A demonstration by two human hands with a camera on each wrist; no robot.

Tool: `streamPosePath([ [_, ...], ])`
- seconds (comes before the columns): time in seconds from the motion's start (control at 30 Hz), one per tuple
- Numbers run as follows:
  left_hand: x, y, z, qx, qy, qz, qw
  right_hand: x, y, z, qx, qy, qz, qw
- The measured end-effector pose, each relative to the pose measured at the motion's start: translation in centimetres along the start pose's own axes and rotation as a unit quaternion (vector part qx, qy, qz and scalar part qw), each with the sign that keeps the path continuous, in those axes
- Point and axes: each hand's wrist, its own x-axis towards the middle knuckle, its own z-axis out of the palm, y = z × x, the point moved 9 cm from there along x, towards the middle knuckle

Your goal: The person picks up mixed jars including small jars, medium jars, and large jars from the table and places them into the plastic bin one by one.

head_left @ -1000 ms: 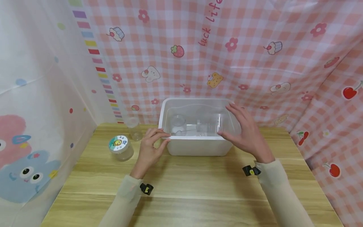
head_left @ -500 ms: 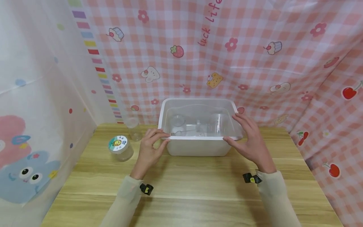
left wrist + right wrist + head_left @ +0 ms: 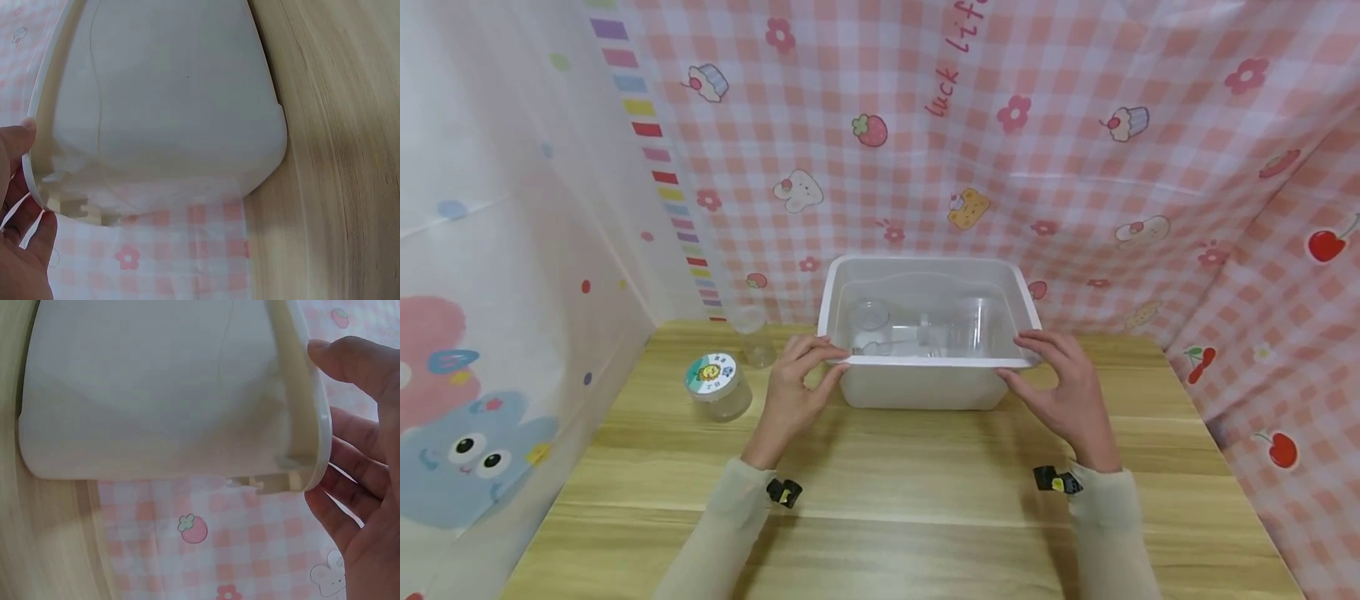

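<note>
A person's left hand [image 3: 796,390] grips a white bin [image 3: 925,388] by the rim at its near corner, thumb in front and fingers over the side, the plastic held between them. The right hand [image 3: 1067,392] clasps the opposite near corner, its thumb against the front, just below the rim, and its fingers around the side. The bin stands on a wood-grain table [image 3: 887,508], directly between the two hands, its mouth facing up.

Inside are several transparent pieces. Beyond the left hand's fingertips, toward the far wall, is a round clear piece [image 3: 870,316]; nearer those fingertips is a slender piece [image 3: 887,343], its exact form hard to tell. A larger clear cylinder [image 3: 977,325] sits on the right hand's side. Others between them are too faint to name.

Outside the bin, to the left of the left hand and near it, a clear jar [image 3: 730,403] stands upright under a printed white-and-green lid [image 3: 711,373]. A slim clear bottle [image 3: 756,343] stands beyond that hand, between jar and bin. A pink-checked cloth [image 3: 880,192] hangs past both hands. Pale sleeves [image 3: 722,517] cover the forearms, with a black device [image 3: 785,492] at each wrist.
</note>
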Motion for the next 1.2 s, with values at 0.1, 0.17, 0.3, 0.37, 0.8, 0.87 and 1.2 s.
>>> streamPosePath([
  [0.1,0.0,0.0,-0.1,-0.001,0.005,0.007,1.0,-0.3,0.1,-0.1,0.004,0.016,-0.008,0.9998],
  [0.17,0.0,-0.1,-0.1,-0.003,0.007,0.008,0.9999,-0.5,0.2,-0.1,0.007,0.023,-0.009,0.9997],
  [0.3,-0.1,0.0,-0.1,-0.005,0.011,0.009,0.9999,-0.8,0.5,-0.3,0.004,0.039,-0.006,0.9992],
  [0.37,-0.1,0.1,0.0,-0.004,0.012,0.009,0.9999,-0.9,0.5,-0.4,0.002,0.042,-0.002,0.9991],
  [0.8,-0.4,0.3,-0.5,-0.025,-0.023,0.0,0.9994,-1.2,0.1,-0.7,0.009,0.052,-0.01,0.9986],
  [0.87,-0.5,0.4,-0.7,-0.025,-0.027,-0.004,0.9993,-1.2,0.1,-0.8,0.011,0.053,-0.01,0.9985],
  [1.2,-0.7,-1.3,-2.8,0.028,-0.025,-0.079,0.9962,-1.2,0.4,-0.8,0.015,0.049,-0.004,0.9987],
])
